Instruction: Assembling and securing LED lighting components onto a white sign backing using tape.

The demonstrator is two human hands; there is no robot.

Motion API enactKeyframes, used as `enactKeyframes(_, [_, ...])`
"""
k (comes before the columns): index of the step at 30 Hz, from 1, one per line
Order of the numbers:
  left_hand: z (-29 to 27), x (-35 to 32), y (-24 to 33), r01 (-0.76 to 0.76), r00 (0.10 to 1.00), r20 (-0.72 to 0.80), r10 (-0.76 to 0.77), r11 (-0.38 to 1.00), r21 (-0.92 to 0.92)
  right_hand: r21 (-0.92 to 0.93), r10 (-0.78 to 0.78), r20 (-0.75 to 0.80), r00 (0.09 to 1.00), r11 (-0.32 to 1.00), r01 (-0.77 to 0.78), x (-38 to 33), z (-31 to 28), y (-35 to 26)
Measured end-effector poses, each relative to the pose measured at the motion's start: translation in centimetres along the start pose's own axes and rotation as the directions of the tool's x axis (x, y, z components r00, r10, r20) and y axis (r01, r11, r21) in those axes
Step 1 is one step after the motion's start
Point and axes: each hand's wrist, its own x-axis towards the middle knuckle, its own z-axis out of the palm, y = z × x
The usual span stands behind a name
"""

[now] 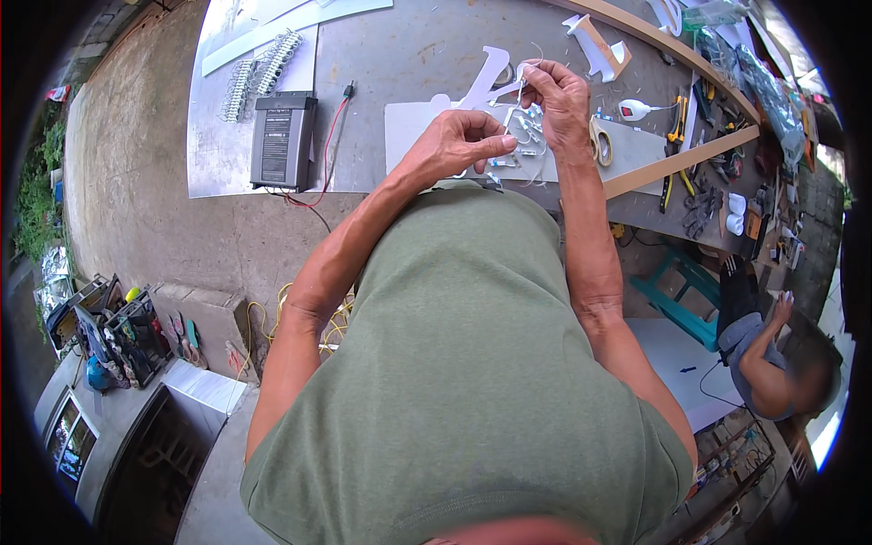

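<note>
I see my left hand [454, 141] and right hand [559, 95], each grip pinching a thin white wire [514, 107] stretched between them. The wire is held above the grey worktop [409, 54], over a white cut-out letter [486, 77]; a black power supply box [283, 141] lies well apart to the left.

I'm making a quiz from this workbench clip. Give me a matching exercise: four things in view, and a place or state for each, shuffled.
Things:
1. left hand
2. right hand
3. black box
4. teal stool

Places or states:
A. lies flat on the grey sheet, red wire beside it
B. stands on the floor under the bench
C. pinches thin white wire, held higher
D. fingers pinched together, nearer the body

Pairs: 1-D, 2-C, 3-A, 4-B
</note>
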Motion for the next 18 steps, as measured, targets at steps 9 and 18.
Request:
enactKeyframes(9, [0.2,-1.0,1.1,0.008,0.965,-0.254,0.060,0.966,0.257,-0.013,-0.020,0.005,1.000,1.000,0.020,-0.3,0.4,0.1])
enactKeyframes(18, [-0.1,-1.4,1.2,-0.024,0.826,-0.453,0.336,0.823,0.567,-0.035,-0.026,0.027,0.999,0.999,0.027,-0.3,0.4,0.3])
